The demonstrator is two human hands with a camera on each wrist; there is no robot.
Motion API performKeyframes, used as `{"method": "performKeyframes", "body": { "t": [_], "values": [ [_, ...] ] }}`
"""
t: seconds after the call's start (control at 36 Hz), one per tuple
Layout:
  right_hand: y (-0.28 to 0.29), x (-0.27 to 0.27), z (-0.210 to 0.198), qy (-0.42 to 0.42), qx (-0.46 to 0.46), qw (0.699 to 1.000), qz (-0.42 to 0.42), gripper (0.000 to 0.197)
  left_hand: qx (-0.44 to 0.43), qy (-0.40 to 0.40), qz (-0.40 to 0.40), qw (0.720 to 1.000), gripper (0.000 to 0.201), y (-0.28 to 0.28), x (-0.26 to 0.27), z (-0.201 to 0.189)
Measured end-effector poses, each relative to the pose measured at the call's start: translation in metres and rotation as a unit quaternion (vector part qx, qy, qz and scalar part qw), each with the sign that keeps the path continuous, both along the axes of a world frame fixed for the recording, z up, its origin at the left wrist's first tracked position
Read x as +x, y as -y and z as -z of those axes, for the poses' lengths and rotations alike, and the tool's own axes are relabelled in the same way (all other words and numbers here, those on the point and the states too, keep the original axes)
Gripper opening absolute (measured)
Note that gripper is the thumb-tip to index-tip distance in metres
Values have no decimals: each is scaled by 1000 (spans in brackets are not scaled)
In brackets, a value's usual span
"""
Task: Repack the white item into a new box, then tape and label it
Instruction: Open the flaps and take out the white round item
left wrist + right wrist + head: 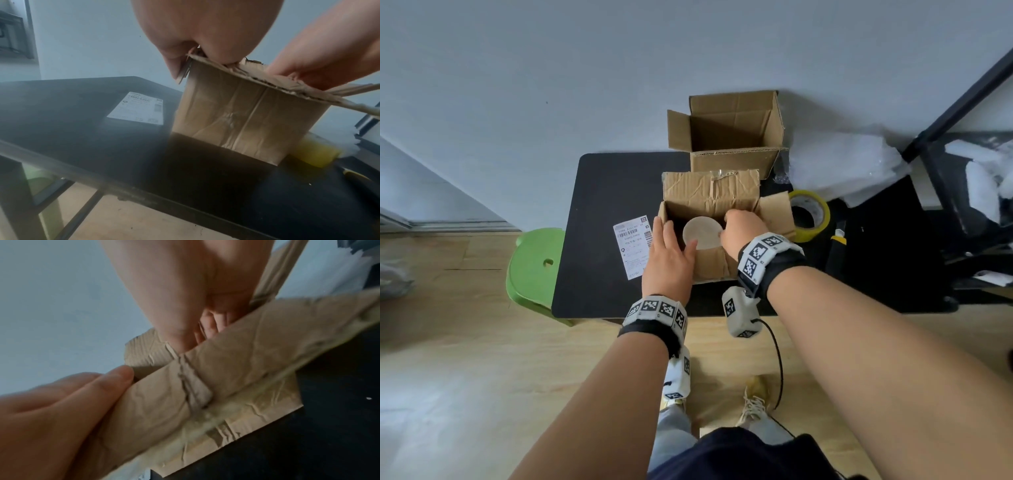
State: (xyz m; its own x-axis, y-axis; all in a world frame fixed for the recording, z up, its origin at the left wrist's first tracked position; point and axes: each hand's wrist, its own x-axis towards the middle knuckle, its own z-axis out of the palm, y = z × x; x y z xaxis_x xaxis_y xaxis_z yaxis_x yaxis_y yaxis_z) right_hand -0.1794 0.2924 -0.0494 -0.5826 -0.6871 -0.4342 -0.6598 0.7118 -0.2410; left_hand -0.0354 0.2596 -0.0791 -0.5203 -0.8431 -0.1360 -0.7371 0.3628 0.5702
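A worn, crumpled cardboard box (pixel 717 200) stands open mid-table with the round white item (pixel 702 233) inside it. My left hand (pixel 669 240) lies over the box's left rim with straight fingers, and its thumb touches the item's near edge. My right hand (pixel 736 222) reaches into the box from the right, fingers curled round the item's far right edge; the fingertips are hidden by the wall. The new box (pixel 732 137) stands open just behind. A shipping label (pixel 633 246) lies to the left. In the left wrist view my left fingers (pixel 174 68) straddle the box rim (pixel 246 76).
A yellow tape roll (pixel 808 214) and a utility knife (pixel 837 246) lie right of the old box on the black table (pixel 602 192). White packing material (pixel 842 164) is piled at the back right. A green stool (pixel 534 270) stands left of the table.
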Motion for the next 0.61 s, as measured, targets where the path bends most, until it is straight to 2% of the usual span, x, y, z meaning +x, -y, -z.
{"method": "performKeyframes", "body": {
  "t": [0.11,0.28,0.36,0.42,0.61],
  "values": [
    [11,-2,8,42,90,995,-10,28,-14,22,11,1000,67,1,-1,2],
    [18,-2,8,64,123,990,-5,31,-17,67,38,997,75,8,1,3],
    [16,-2,11,47,104,993,-1,38,-31,116,55,991,87,9,3,0],
    [15,0,9,48,89,995,4,32,-49,142,63,987,98,7,3,-3],
    [10,2,-8,23,31,999,20,24,-27,151,40,987,119,6,0,-5]
  ]
}}
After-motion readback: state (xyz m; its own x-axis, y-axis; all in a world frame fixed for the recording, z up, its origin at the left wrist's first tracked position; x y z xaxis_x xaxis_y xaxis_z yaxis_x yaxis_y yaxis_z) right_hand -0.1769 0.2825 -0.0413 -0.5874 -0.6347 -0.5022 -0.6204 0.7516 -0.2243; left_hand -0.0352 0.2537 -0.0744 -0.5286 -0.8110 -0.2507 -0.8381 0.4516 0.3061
